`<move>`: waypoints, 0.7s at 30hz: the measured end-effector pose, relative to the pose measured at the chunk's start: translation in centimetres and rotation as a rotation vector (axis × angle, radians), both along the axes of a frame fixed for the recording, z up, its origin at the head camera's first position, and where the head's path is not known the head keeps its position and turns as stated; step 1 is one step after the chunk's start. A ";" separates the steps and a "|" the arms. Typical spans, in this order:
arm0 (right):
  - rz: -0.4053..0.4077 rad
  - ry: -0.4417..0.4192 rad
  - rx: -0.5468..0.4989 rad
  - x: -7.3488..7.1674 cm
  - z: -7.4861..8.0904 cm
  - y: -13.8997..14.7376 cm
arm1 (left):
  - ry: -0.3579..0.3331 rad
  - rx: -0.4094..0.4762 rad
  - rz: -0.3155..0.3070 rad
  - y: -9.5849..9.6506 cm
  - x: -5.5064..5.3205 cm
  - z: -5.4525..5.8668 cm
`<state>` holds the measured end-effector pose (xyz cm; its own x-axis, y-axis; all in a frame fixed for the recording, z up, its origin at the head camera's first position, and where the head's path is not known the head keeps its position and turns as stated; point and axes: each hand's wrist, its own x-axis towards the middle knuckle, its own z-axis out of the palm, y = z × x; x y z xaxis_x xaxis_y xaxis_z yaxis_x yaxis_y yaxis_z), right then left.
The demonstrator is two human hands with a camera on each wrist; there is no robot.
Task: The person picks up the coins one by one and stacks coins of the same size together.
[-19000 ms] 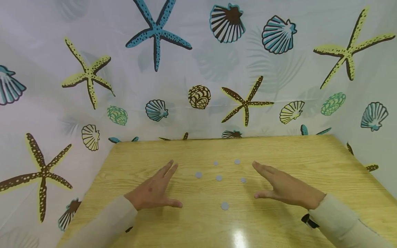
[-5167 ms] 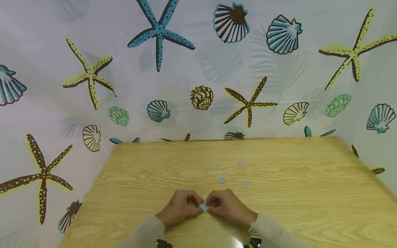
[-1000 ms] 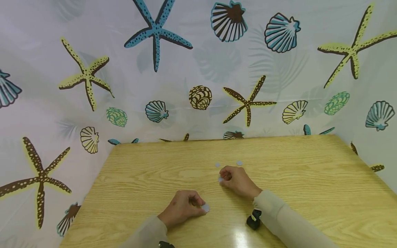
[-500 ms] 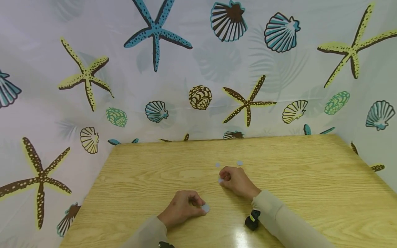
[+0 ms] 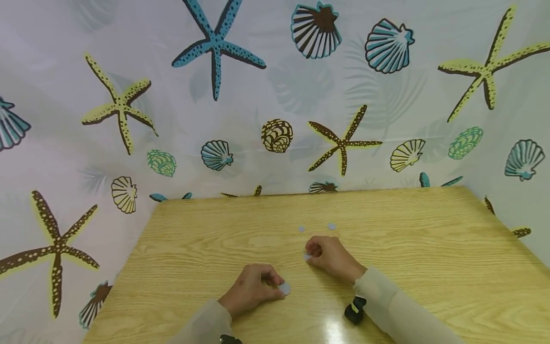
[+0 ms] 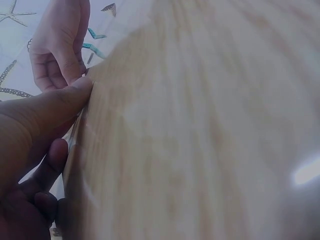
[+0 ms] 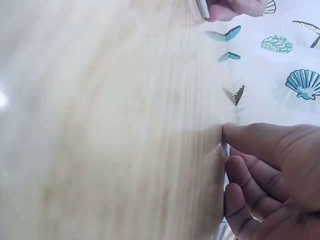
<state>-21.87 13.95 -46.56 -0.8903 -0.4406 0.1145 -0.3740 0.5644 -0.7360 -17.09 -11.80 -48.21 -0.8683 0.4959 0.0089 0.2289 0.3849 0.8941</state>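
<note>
Right hand [image 5: 333, 259] sits nearer than before, pinching middle disc [image 5: 307, 257]; left hand [image 5: 251, 289] pinches near disc [image 5: 285, 288]; gathering seems partway, two far discs [image 5: 332, 226] left.

No lettering, label, brand, number or sign can be read in any view.

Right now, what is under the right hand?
The right hand pinches a grey disc, partly visible. From the head camera, the table beneath the hand is covered; whatever lies there cannot be seen.

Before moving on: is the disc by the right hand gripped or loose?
Gripped: the right hand pinches the disc between thumb and fingertips.
</note>
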 end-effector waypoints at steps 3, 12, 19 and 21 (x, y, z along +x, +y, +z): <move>0.008 -0.027 0.004 0.5 0.1 0.2 | -0.007 0.002 0.001 0.0 0.0 -0.1; 0.087 -0.041 0.015 2.1 0.8 1.0 | -0.014 0.010 0.003 0.1 0.2 -0.1; 0.092 -0.065 0.027 2.8 1.0 1.5 | -0.017 0.006 0.011 0.1 0.1 0.0; 0.094 -0.067 0.032 3.0 1.0 1.6 | -0.012 0.004 0.010 0.2 0.1 0.1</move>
<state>-18.91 15.55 -45.57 -0.8501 -0.5250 0.0408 -0.3771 0.5530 -0.7429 -16.97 -11.63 -48.13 -0.8732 0.4874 0.0005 0.2144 0.3831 0.8985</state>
